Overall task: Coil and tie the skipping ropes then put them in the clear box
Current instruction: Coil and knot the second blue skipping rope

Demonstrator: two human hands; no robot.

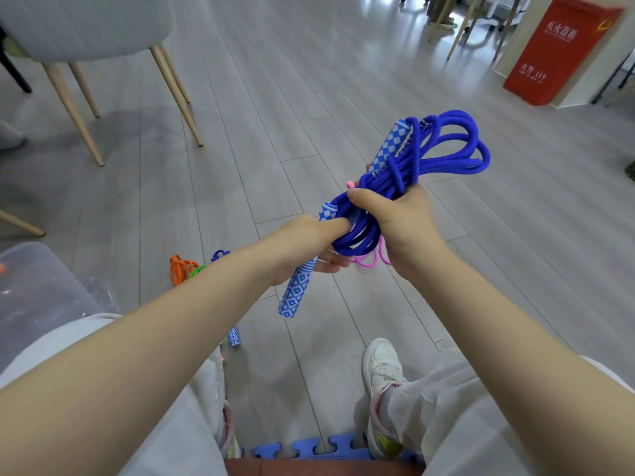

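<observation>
1. The grey wood-plank floor (309, 108) fills the view; a grey chair on tapered wooden legs (86, 36) stands at far left.
2. A clear plastic box (37, 290) sits low at left, its contents too blurred to tell.
3. A coiled blue skipping rope with checked handles (443, 149) is held above the floor.
4. The right hand (402, 218) has its grip wrapped round the coil's middle; the left hand (305, 245) grips one handle.
5. An orange rope (180, 267) and a pink rope (369, 261) lie on the floor.
</observation>
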